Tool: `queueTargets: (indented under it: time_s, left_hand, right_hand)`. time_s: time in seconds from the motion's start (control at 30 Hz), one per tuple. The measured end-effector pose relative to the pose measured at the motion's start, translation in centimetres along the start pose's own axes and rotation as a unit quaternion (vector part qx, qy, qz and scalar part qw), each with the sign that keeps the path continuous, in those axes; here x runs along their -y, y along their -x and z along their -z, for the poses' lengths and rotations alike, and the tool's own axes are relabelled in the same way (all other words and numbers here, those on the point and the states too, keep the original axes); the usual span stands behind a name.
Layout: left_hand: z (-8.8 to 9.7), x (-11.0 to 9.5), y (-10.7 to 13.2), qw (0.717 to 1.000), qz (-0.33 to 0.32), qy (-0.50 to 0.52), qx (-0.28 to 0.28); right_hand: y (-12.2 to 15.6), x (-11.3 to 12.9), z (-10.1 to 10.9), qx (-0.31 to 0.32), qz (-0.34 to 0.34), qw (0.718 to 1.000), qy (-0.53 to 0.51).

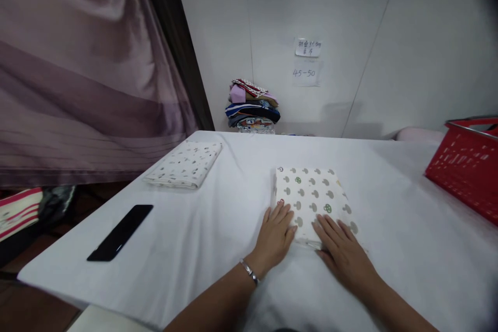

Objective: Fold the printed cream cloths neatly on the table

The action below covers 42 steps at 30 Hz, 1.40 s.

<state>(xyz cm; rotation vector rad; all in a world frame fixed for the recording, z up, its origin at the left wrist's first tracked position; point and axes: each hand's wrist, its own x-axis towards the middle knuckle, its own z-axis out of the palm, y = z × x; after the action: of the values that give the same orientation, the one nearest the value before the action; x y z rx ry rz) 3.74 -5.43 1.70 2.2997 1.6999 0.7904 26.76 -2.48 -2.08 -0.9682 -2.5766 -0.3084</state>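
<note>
A folded white cloth with green mushroom prints (311, 194) lies on the white table (218, 218) in front of me. My left hand (276, 236) rests flat on its near left corner, fingers stretched out. My right hand (342, 251) lies flat on its near edge, fingers spread. Neither hand grips anything. A silver bracelet sits on my left wrist.
A second folded patterned cloth (184, 165) lies at the far left of the table. A black phone (120, 232) sits near the left edge. A red basket (467, 166) stands at the right. A pile of folded clothes (252, 106) is stacked against the wall. A purple curtain (78, 72) hangs on the left.
</note>
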Motion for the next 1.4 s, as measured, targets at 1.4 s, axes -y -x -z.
queueTargets:
  time_s: [1.4]
  left_hand:
    - [0.2,0.0,-0.6,0.993,-0.116,-0.008,-0.007]
  right_hand:
    - [-1.2,0.4,2.4,-0.082,-0.07,0.974,-0.199]
